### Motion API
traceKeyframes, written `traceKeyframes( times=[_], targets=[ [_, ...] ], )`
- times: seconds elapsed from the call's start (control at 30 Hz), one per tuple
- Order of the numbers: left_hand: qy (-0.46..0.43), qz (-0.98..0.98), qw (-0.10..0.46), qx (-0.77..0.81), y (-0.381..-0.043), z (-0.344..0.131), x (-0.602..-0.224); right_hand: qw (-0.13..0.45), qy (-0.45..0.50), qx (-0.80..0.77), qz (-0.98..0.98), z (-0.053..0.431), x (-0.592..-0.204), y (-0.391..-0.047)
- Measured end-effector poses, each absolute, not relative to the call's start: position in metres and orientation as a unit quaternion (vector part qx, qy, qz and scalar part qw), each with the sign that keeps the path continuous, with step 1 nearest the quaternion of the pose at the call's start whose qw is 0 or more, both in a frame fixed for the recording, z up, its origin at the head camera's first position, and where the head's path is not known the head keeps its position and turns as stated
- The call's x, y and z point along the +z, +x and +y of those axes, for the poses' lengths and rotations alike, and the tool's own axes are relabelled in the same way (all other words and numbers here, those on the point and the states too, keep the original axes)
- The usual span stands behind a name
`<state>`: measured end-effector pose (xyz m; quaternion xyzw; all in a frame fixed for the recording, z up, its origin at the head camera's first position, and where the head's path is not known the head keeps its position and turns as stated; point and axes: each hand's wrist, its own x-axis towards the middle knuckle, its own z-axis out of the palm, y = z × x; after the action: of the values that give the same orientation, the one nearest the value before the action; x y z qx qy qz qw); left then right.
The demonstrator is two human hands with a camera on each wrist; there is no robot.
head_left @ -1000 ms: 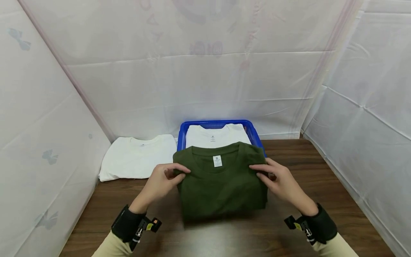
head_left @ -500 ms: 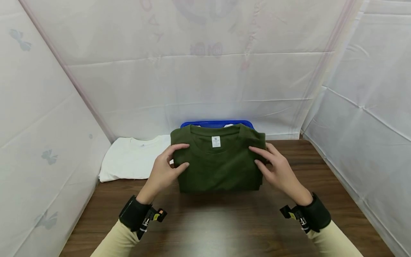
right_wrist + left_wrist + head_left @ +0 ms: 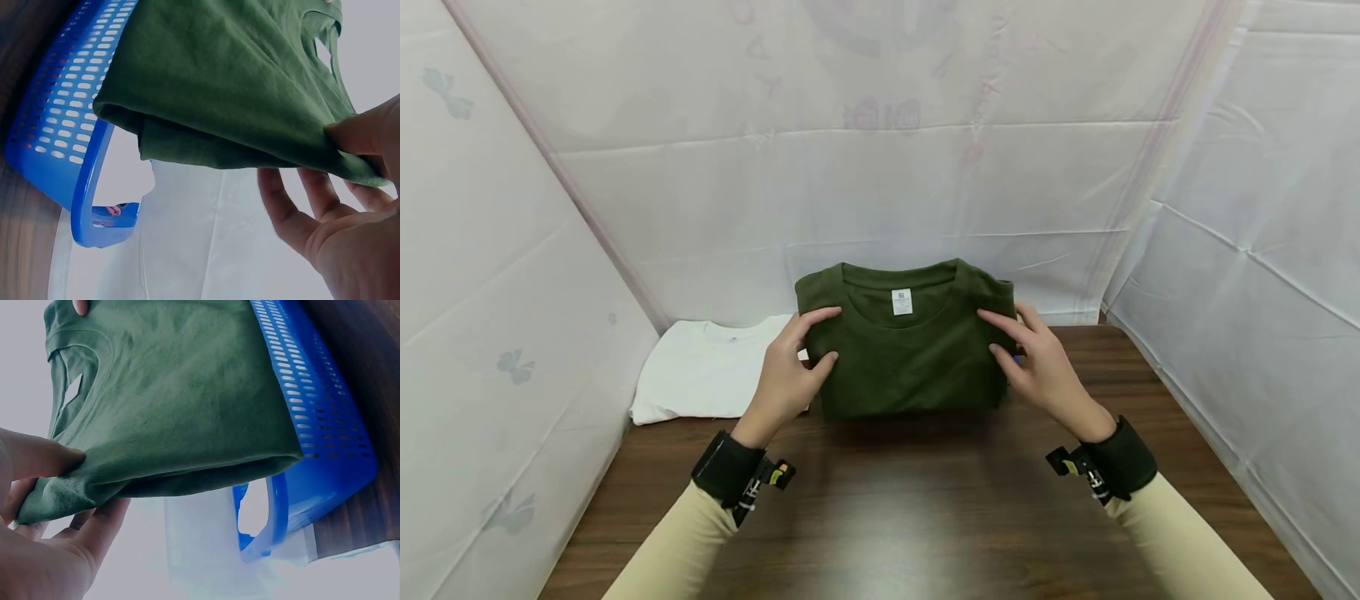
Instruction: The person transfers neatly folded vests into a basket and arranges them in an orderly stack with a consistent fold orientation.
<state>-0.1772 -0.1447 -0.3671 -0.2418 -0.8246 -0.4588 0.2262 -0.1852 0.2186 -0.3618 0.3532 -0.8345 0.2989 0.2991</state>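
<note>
We're holding the green shirt (image 3: pixel 910 367) over the basket (image 3: pixel 334 456), left hand (image 3: pixel 784 375) and right hand (image 3: pixel 1047 367) pinching opposite edges between thumb and fingers, ideally gripping evenly so the folds aren't slipping.

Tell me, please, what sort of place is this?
Perhaps a makeshift booth for handling clothes: white sheets behind and beside a table, a basket on it, and a green shirt held above.

Between left hand (image 3: pixel 784 375) and right hand (image 3: pixel 1049 367), a shirt (image 3: pixel 906 367) sits above a basket (image 3: pixel 334 456). At left, another shirt (image 3: pixel 707 371) lies on the table (image 3: pixel 895 517).
</note>
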Motion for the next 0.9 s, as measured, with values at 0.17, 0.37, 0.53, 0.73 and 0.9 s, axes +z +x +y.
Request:
traceKeyframes(
  times=[0.17,0.37,0.53,0.73,0.9],
  targets=[
    [-0.246,-0.823,0.235,-0.455,-0.186,-0.143,-0.363,0.301,0.338,0.305,-0.838,0.218,-0.361,-0.195],
    [-0.254,-0.817,0.256,-0.449,-0.199,-0.142,-0.361,0.297,0.318,0.311,-0.845,0.215,-0.359,-0.205],
    [-0.249,-0.821,0.261,-0.443,-0.212,-0.141,-0.360,0.298,0.299,0.313,-0.851,0.212,-0.357,-0.214],
    [-0.237,-0.829,0.258,-0.436,-0.225,-0.138,-0.362,0.292,0.284,0.312,-0.858,0.210,-0.358,-0.225],
    [-0.242,-0.827,0.254,-0.439,-0.233,-0.137,-0.363,0.285,0.283,0.317,-0.859,0.211,-0.360,-0.230]
  ],
)
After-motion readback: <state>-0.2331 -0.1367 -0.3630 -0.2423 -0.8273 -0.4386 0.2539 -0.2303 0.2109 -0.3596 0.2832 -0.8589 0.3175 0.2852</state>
